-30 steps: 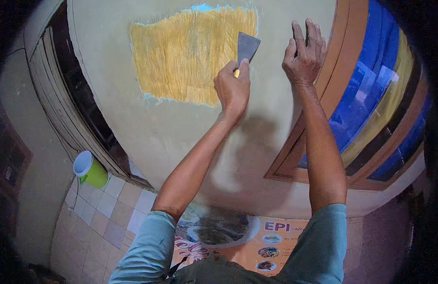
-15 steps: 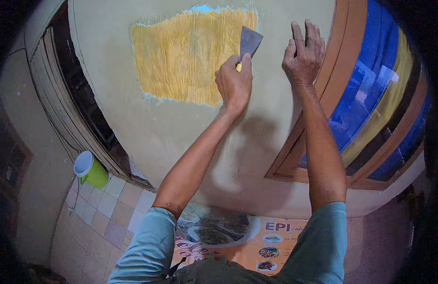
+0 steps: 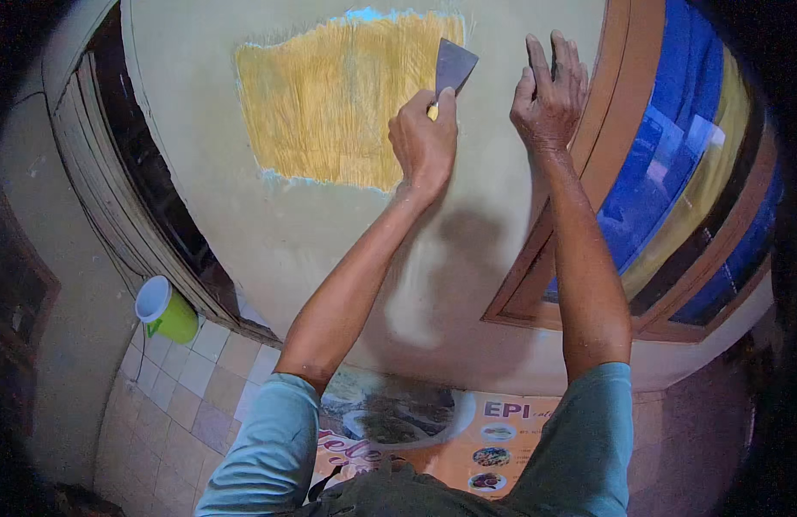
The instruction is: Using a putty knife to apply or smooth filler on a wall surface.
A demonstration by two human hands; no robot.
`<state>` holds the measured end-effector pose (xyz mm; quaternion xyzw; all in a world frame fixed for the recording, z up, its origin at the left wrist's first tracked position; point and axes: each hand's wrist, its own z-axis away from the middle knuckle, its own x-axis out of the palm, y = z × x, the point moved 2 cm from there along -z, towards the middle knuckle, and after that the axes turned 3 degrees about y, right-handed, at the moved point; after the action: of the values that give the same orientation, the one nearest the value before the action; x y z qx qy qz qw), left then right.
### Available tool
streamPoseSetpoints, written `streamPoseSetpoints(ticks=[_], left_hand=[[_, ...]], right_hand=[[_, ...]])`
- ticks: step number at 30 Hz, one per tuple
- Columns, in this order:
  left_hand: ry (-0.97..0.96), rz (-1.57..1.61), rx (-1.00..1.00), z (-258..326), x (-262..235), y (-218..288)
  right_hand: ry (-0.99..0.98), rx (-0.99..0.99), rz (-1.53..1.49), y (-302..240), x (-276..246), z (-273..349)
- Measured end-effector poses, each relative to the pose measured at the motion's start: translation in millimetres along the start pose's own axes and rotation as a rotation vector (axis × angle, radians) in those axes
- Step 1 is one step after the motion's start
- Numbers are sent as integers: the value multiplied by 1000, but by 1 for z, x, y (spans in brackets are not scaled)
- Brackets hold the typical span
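My left hand [image 3: 426, 140] is closed round the yellow handle of a putty knife [image 3: 454, 67]. Its wide grey blade points up, at the right edge of a scraped yellow-brown patch [image 3: 330, 103] on the wall. Bluish ragged edges run along the patch's top and bottom. Whether the blade's edge touches the wall, I cannot tell. Over to the right, my right hand [image 3: 549, 102] lies with fingers stretched against the pale wall [image 3: 493, 164], beside the brown window frame. It holds nothing.
A brown-framed window [image 3: 601, 129] with blue and yellow cloth behind its glass stands at right. To the left are a dark door opening [image 3: 161, 164] and a green bucket [image 3: 176, 319] on floor tiles [image 3: 196, 375]. A printed orange banner [image 3: 450, 465] lies below me.
My left hand and the putty knife have shifted very slightly upward. The right hand stays at nearly the same spot on the wall.
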<state>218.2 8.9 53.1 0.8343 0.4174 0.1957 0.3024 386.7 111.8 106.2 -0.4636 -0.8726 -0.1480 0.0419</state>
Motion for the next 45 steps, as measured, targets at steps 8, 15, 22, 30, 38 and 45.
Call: streamPoseSetpoints(ticks=[8,15,22,30,38,45], left_hand=[[-33,-30,32,-4,-8,2],[-72,-40,50,-16,-11,1],[-102,-123,-46,7,-27,-18],[8,-88,25,-18,-4,21],[-25,-86,-28,30,-27,-47],[-90,96,-158,25,-24,-73]], right_hand=[[-20,10,8,-2,-1,-1],[-21,8,-5,-3,-1,-2],[-46,21,-12,-7,-4,-4],[-60,23,-3,-13,-7,-3],[-80,48,13,-11,-8,1],[-103,54,12,-11,-12,-1]])
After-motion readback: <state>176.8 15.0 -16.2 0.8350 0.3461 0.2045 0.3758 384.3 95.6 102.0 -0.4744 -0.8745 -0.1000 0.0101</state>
